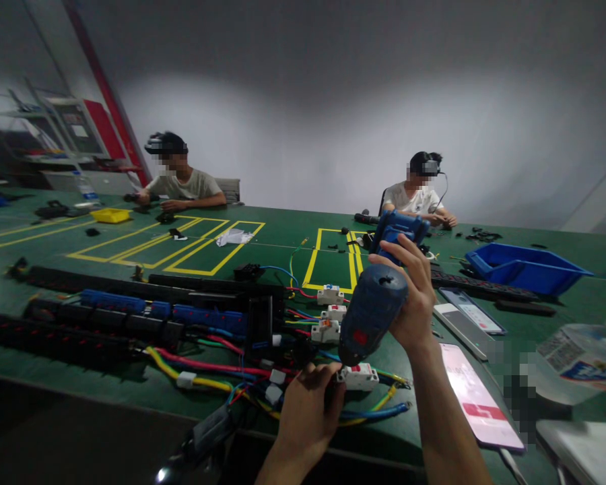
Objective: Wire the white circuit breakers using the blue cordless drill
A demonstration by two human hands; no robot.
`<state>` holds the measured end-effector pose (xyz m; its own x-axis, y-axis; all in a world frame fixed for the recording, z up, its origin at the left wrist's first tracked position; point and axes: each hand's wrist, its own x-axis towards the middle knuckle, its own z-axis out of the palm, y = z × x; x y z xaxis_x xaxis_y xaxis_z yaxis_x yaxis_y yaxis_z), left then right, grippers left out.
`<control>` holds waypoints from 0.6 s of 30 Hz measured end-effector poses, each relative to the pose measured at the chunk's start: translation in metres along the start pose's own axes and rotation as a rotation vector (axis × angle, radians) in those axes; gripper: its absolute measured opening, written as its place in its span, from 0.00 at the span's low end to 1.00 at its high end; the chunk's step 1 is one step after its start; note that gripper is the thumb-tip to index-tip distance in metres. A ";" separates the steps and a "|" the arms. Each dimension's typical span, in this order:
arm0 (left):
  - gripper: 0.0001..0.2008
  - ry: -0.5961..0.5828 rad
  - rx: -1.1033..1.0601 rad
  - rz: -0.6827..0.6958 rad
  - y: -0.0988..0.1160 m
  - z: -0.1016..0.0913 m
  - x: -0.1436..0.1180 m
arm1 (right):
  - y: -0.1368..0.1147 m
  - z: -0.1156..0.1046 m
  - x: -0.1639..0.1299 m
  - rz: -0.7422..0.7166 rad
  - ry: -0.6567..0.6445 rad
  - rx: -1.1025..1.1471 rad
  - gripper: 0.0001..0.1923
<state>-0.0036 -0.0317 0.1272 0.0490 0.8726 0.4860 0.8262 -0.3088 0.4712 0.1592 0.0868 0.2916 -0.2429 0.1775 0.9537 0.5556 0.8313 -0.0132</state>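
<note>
My right hand [415,300] is wrapped round the handle of a blue cordless drill [372,311], held upside down with its battery end up and its nose pointing down. Below the nose, my left hand [308,407] grips the left end of a white circuit breaker [361,378]; its fingertips are partly hidden. The nose is close to the breaker, but I cannot tell whether the bit touches it. Beyond lie several similar white breakers [330,294] with coloured wires. Black power strips [106,323] with blue sockets stretch to the left, joined to thick yellow and red cables [209,367].
Several phones [477,391] lie on the green table [262,249] at my right, by a clear plastic container [578,357] and a blue bin [528,269]. Yellow tape marks boxes on the table. Two people [189,182] sit across, near a yellow tray [111,215].
</note>
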 end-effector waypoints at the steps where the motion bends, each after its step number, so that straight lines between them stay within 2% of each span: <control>1: 0.15 0.002 -0.001 0.001 0.000 0.000 0.000 | 0.000 0.000 0.000 -0.001 -0.001 -0.001 0.26; 18: 0.15 0.005 -0.013 0.002 -0.001 0.002 -0.001 | -0.001 -0.001 0.002 -0.010 -0.008 -0.001 0.28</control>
<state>-0.0033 -0.0315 0.1246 0.0476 0.8703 0.4902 0.8191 -0.3149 0.4796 0.1589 0.0861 0.2935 -0.2548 0.1739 0.9512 0.5537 0.8327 -0.0039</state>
